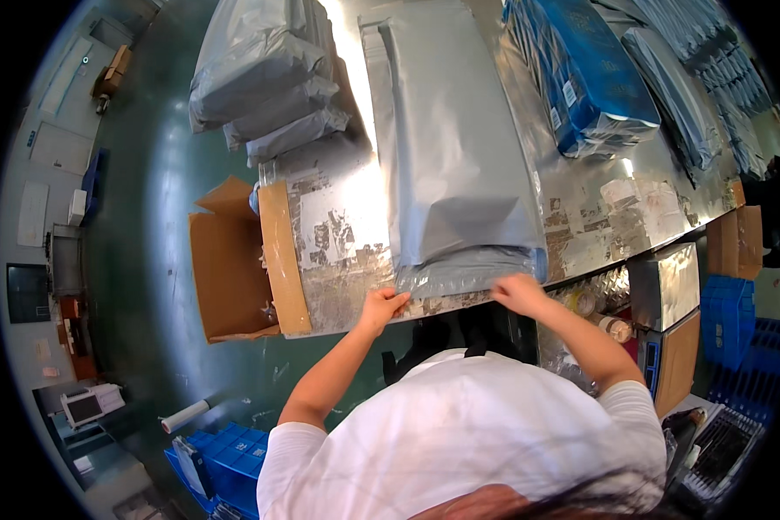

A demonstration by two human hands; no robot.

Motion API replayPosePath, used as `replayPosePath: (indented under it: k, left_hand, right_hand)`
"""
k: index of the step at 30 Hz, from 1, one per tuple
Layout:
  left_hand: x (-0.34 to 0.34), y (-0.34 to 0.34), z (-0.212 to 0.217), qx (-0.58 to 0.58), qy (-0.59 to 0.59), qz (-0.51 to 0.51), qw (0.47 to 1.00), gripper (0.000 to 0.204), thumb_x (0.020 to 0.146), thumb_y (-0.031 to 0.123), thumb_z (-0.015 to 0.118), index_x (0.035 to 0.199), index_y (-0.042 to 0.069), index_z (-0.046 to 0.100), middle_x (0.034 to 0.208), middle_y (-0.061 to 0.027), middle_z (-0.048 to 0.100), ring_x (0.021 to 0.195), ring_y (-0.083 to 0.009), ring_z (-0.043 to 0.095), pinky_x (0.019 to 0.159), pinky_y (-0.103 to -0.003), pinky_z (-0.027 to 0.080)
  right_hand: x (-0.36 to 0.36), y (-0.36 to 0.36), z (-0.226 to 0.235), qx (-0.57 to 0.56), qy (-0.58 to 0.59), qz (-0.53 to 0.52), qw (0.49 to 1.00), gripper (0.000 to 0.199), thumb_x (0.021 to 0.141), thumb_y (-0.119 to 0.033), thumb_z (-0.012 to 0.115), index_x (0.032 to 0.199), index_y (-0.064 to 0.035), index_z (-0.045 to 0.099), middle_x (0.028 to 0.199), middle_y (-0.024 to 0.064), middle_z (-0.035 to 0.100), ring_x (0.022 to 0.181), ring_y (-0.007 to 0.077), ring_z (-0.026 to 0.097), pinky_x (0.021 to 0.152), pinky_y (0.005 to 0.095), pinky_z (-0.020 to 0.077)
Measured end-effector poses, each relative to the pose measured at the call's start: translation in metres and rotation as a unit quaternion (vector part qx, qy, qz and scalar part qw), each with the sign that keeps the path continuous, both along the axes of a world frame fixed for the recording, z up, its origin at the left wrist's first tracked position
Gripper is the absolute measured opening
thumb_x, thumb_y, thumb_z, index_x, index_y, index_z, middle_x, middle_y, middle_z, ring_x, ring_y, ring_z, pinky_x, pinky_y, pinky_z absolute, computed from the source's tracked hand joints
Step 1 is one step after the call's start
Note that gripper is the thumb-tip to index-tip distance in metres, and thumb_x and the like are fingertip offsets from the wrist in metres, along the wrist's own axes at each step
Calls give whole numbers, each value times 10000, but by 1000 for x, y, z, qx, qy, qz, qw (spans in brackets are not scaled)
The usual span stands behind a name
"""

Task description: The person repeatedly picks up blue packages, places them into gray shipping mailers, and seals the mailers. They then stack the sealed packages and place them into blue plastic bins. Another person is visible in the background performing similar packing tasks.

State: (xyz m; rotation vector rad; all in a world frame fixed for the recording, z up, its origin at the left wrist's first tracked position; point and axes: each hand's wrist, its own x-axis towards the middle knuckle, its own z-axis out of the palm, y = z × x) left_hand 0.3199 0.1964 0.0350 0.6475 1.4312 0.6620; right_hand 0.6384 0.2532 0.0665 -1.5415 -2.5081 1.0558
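Nearest is the person in a white short-sleeved T-shirt [468, 425], facing the table. On the near left, blue plastic crates [238, 446] stand on the green floor [277, 381], with a white cylindrical roll [185, 416] lying just beyond them.

At the table's near edge, the left hand [385, 310] pinches the near left corner of a long, grey plastic mailing bag [459, 147]. The right hand [520, 295] has its fingers curled around the flap near the right corner. The bag lies lengthwise on the worn, shiny metal table [342, 286], its bulging body stretching away to the far side and its near flap flat and creased.

Left of the bag, an open brown cardboard box [283, 256] adjoins the table edge. Farther off, a stack of grey plastic-wrapped parcels [260, 65] sits on the left, and a blue plastic-wrapped package [591, 74] on the right.
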Motion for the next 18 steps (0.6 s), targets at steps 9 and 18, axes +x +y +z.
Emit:
replayPosePath:
  k: [9, 18]
  left_hand:
    - [-6, 1, -4, 24, -37, -69, 997, 174, 859, 107, 509, 725, 44, 602, 632, -9, 583, 531, -68, 514, 478, -194, 384]
    - [11, 19, 5, 115, 27, -181, 976, 183, 845, 124, 526, 718, 26, 613, 567, -8, 543, 491, -62, 473, 448, -199, 369]
  right_hand:
    - [-143, -11, -35, -180, 490, -281, 806, 123, 860, -152, 510, 888, -31, 508, 743, 44, 567, 634, 111, 531, 587, 256, 449]
    - [-126, -40, 2, 92, 355, -159, 917, 154, 791, -103, 575, 928, -36, 552, 762, 62, 557, 648, 155, 530, 604, 271, 441]
